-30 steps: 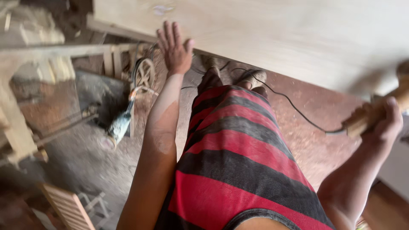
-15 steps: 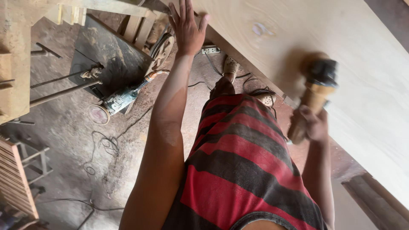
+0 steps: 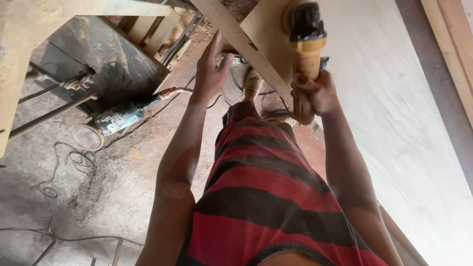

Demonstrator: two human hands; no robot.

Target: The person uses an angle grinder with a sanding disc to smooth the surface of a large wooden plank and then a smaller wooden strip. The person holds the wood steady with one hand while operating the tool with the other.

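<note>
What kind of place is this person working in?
Most likely a woodworking shop: a large pale wooden board, a yellow power sander in the right hand, and another power tool on the dusty floor.

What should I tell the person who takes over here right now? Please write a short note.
Right hand grips the yellow sander, its head on the pale wood panel.
Left hand is open and empty, fingers spread, near the panel's edge.
A second power tool lies on the dusty floor, cable beside it.
Done: cannot tell how much is sanded.
Left: cannot tell.
</note>
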